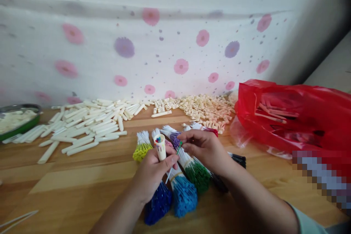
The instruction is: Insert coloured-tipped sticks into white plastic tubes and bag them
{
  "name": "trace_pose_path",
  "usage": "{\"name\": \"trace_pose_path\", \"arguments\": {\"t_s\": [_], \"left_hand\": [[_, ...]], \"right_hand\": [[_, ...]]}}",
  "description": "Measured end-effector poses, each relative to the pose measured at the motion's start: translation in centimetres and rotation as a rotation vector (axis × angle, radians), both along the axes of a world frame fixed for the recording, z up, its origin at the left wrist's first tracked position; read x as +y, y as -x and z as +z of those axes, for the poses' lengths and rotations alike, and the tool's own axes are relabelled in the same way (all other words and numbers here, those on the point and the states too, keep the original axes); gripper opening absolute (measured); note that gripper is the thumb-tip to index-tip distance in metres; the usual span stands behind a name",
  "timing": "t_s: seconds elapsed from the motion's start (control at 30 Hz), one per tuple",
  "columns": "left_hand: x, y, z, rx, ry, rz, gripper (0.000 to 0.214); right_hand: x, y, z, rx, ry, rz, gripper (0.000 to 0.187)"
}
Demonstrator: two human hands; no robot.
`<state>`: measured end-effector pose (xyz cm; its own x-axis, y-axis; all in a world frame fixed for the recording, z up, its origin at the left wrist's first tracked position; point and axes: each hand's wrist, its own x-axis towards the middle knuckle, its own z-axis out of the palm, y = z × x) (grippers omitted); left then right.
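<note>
My left hand [153,170] is closed round a cream pen barrel [161,152], held upright with several coloured tips showing in its open top. My right hand [205,148] pinches a thin white pen refill with a green end [179,148], just right of the barrel. Its white shaft slants down past my left thumb. Under and around my hands lie banded bundles of refills: dark blue [158,204], light blue [185,197], green [197,175], yellow [142,150] and purple [173,137]. My hands partly hide a pink bundle and black ones.
Cream pen barrels [90,126] are heaped at the back left, beside a green bowl [20,126] of pale pieces. Small cream parts [205,108] pile up at the back. At right sits a red plastic bag [279,117] with pale sticks inside. Thin white sticks [20,217] lie front left.
</note>
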<state>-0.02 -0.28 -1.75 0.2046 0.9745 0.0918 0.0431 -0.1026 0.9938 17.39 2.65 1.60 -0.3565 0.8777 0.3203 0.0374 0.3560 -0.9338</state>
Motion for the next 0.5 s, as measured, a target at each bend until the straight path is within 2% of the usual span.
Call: {"name": "trace_pose_path", "arguments": {"t_s": [0.17,0.3,0.43,0.5], "left_hand": [[0.3,0.0,-1.3,-0.093,0.039,0.011,0.023],[0.3,-0.4,-0.7,-0.029,0.026,0.037,0.022],[0.3,-0.5,0.0,0.124,-0.117,0.031,0.018],[0.5,-0.3,-0.1,0.186,-0.226,0.099,0.013]], "right_hand": [[0.0,0.0,-1.0,0.040,0.018,-0.031,0.014],[0.0,0.4,-1.6,0.082,0.097,-0.064,0.016],[-0.5,0.3,-1.1,0.001,-0.021,-0.118,0.012],[-1.5,-0.8,-0.2,-0.013,-0.151,-0.177,0.009]]}}
